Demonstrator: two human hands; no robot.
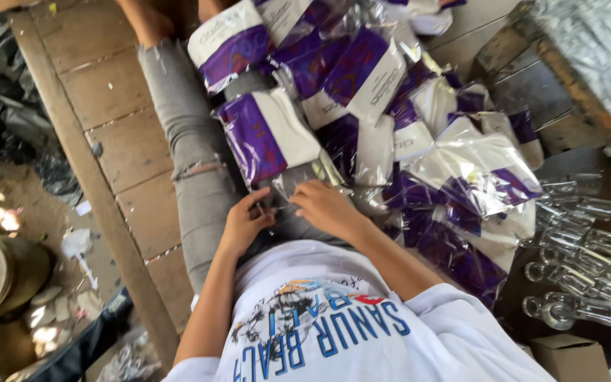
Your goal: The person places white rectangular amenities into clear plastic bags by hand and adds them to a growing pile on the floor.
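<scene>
I sit on a wooden platform with my legs in grey ripped jeans (192, 148) stretched out ahead. A clear plastic packet (293, 185) lies on my lap. My left hand (245, 225) pinches its near edge with fingers curled. My right hand (328, 206) presses on the same packet from the right, fingers closed over the plastic. Just beyond my hands lies a purple and white packet (266, 134) in clear wrap. Many more such packets (362, 71) are heaped over my legs and off to the right.
Several clear glass tumblers (578, 247) lie on their sides at the right. A cardboard box (574, 357) sits at the bottom right. The wooden platform planks (100, 92) run along the left, with littered ground (8, 233) beyond their edge.
</scene>
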